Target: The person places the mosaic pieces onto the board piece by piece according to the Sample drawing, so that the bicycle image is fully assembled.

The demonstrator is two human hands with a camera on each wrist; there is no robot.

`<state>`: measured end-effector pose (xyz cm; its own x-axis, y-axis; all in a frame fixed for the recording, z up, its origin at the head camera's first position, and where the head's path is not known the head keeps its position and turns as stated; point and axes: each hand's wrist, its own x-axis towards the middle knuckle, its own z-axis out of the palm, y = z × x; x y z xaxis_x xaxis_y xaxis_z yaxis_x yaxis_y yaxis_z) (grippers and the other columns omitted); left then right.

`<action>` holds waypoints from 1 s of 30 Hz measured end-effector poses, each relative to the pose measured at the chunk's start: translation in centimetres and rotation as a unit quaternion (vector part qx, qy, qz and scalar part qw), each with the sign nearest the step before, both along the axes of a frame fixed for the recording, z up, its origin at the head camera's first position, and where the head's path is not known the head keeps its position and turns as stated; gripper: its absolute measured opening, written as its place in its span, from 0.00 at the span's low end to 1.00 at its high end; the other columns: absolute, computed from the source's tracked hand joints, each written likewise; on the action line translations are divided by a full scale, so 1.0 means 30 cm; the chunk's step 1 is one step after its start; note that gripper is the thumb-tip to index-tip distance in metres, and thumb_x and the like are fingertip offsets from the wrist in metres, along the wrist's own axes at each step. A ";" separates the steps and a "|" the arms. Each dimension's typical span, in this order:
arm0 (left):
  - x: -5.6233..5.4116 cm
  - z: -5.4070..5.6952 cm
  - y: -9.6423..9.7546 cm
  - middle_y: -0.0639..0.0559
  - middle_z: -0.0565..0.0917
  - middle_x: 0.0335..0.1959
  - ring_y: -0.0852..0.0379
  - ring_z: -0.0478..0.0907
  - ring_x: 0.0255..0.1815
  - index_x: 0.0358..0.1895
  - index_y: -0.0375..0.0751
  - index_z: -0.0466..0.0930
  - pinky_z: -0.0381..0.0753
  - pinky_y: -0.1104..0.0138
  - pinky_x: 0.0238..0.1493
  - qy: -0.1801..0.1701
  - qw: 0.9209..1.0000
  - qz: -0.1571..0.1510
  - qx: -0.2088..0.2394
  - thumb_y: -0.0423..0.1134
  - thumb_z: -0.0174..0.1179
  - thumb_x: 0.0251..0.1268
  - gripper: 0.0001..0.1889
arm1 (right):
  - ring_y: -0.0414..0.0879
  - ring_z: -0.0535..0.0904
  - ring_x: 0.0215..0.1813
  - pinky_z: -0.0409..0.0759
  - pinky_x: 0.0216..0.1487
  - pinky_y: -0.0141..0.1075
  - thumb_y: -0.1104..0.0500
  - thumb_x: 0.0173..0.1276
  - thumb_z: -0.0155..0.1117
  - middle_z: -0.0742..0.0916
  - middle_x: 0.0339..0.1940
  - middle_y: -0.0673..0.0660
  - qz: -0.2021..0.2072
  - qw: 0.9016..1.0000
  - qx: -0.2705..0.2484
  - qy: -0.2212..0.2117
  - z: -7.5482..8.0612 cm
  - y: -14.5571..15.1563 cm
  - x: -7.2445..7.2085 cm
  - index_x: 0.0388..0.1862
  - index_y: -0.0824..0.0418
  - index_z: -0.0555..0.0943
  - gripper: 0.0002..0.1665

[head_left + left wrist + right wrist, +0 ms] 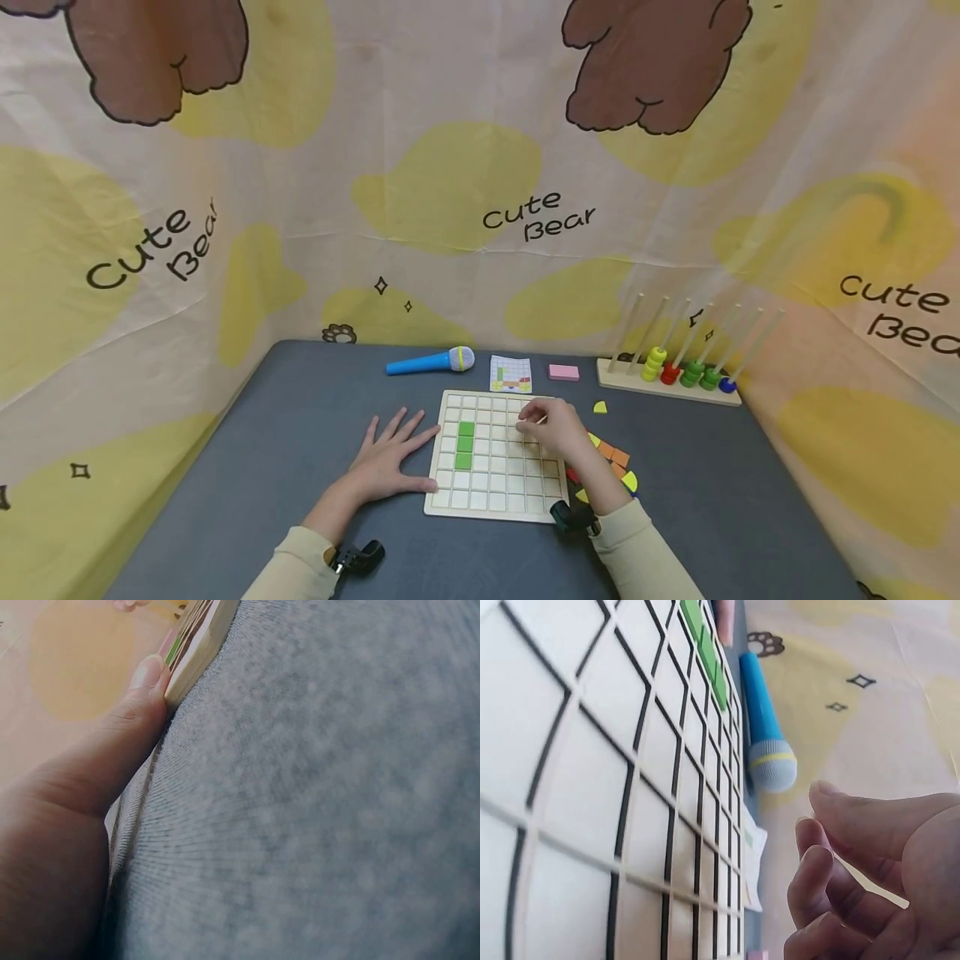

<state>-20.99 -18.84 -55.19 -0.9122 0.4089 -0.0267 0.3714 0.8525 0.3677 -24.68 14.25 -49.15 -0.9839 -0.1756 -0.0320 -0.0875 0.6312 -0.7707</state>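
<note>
A square wooden grid board [480, 512] with white cells lies on the table, with green square tiles [465, 444] in a column toward its left side. My left hand [384, 467] is spread beside the board, its thumb and a fingertip at the left edge; the thumb [139, 697] touches the board's side in the left wrist view. Over the board's upper right part is my right hand [557, 427]. In the right wrist view its fingers [817, 870] are curled with the thumb tip close to them, and no piece shows between them.
Loose orange, yellow, red and blue pieces [619, 457] lie right of the board, partly behind the right forearm. A yellow quarter-round piece [600, 407] lies apart. Behind are a blue toy microphone [420, 364], a pattern card [510, 374], a pink block [563, 372] and a bead rack [667, 388].
</note>
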 end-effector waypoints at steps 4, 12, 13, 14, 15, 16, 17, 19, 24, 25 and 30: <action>0.000 -0.006 0.001 0.52 0.51 0.84 0.39 0.39 0.84 0.80 0.69 0.56 0.29 0.31 0.75 -0.004 1.000 0.002 0.002 0.81 0.58 0.49 0.52 | 0.46 0.77 0.33 0.77 0.30 0.35 0.59 0.64 0.75 0.85 0.30 0.52 -0.019 1.000 0.006 0.008 -0.001 0.057 -0.015 0.37 0.58 0.87 0.05; 0.001 0.001 0.003 0.52 0.51 0.84 0.39 0.39 0.84 0.80 0.68 0.55 0.29 0.31 0.75 -0.002 1.000 0.001 -0.002 0.82 0.58 0.49 0.53 | 0.47 0.76 0.33 0.78 0.31 0.35 0.59 0.63 0.75 0.85 0.30 0.52 -0.037 0.999 0.013 0.010 -0.010 0.113 -0.021 0.37 0.58 0.87 0.06; 0.001 0.002 0.003 0.52 0.51 0.84 0.39 0.39 0.84 0.80 0.68 0.56 0.29 0.31 0.75 -0.001 1.000 0.002 -0.001 0.82 0.58 0.49 0.53 | 0.46 0.77 0.33 0.78 0.31 0.35 0.59 0.63 0.75 0.85 0.30 0.51 -0.029 0.999 0.011 0.010 -0.013 0.100 -0.013 0.37 0.57 0.87 0.05; 0.000 0.001 0.004 0.52 0.52 0.84 0.39 0.40 0.84 0.80 0.68 0.56 0.29 0.31 0.75 0.001 1.000 0.002 -0.001 0.82 0.58 0.49 0.53 | 0.46 0.77 0.33 0.78 0.31 0.35 0.59 0.63 0.75 0.85 0.30 0.51 -0.019 1.000 0.008 0.007 -0.016 0.082 -0.003 0.36 0.57 0.87 0.05; 0.000 0.001 0.004 0.52 0.52 0.84 0.39 0.40 0.84 0.80 0.69 0.56 0.29 0.31 0.75 0.001 1.000 0.003 -0.001 0.82 0.58 0.48 0.53 | 0.45 0.77 0.33 0.78 0.31 0.35 0.59 0.63 0.75 0.85 0.30 0.50 -0.005 1.000 0.007 0.005 -0.019 0.061 0.007 0.36 0.56 0.87 0.05; -0.001 0.001 0.004 0.52 0.52 0.84 0.39 0.40 0.84 0.80 0.69 0.56 0.29 0.31 0.75 0.001 1.000 0.003 -0.001 0.82 0.58 0.48 0.53 | 0.45 0.77 0.33 0.78 0.31 0.35 0.59 0.64 0.75 0.85 0.30 0.50 0.011 1.000 0.004 0.002 -0.021 0.037 0.019 0.36 0.56 0.87 0.04; -0.001 0.000 0.004 0.52 0.51 0.84 0.39 0.39 0.84 0.80 0.69 0.56 0.29 0.31 0.75 0.000 1.000 0.003 -0.002 0.82 0.57 0.48 0.53 | 0.45 0.77 0.33 0.77 0.31 0.35 0.58 0.64 0.74 0.85 0.30 0.49 0.028 1.000 0.005 -0.002 -0.024 0.011 0.032 0.36 0.56 0.87 0.04; -0.003 -0.001 0.005 0.53 0.51 0.84 0.39 0.39 0.84 0.80 0.70 0.55 0.29 0.31 0.75 -0.002 1.000 0.003 -0.003 0.82 0.57 0.49 0.53 | 0.44 0.77 0.32 0.77 0.32 0.35 0.58 0.65 0.74 0.84 0.29 0.49 0.058 0.998 0.007 -0.005 -0.031 -0.038 0.054 0.36 0.55 0.87 0.04; -0.005 -0.005 0.006 0.53 0.51 0.84 0.40 0.39 0.84 0.80 0.70 0.55 0.29 0.31 0.75 -0.003 1.000 0.003 -0.004 0.82 0.57 0.49 0.53 | 0.42 0.77 0.32 0.76 0.31 0.33 0.56 0.65 0.74 0.84 0.28 0.46 0.108 0.994 0.021 -0.009 -0.052 -0.143 0.088 0.34 0.52 0.86 0.04; -0.004 -0.005 0.006 0.53 0.51 0.84 0.39 0.39 0.84 0.80 0.69 0.55 0.29 0.31 0.75 -0.002 1.000 0.004 -0.004 0.82 0.57 0.49 0.53 | 0.42 0.77 0.31 0.76 0.31 0.33 0.56 0.64 0.75 0.84 0.28 0.46 0.114 0.993 0.023 -0.007 -0.056 -0.159 0.090 0.34 0.52 0.86 0.04; -0.001 -0.003 0.003 0.52 0.52 0.84 0.39 0.40 0.84 0.80 0.69 0.56 0.30 0.31 0.75 0.002 1.000 0.005 -0.004 0.82 0.57 0.49 0.53 | 0.39 0.77 0.30 0.75 0.33 0.33 0.57 0.64 0.75 0.83 0.26 0.44 0.129 0.991 0.043 0.002 -0.070 -0.212 0.089 0.34 0.54 0.87 0.04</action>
<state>-21.02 -18.75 -55.27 -0.9167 0.3987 -0.0271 0.3633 0.8597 0.3590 -22.01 7.88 -51.27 -0.9067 -0.4183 -0.0545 -0.2570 0.6503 -0.7149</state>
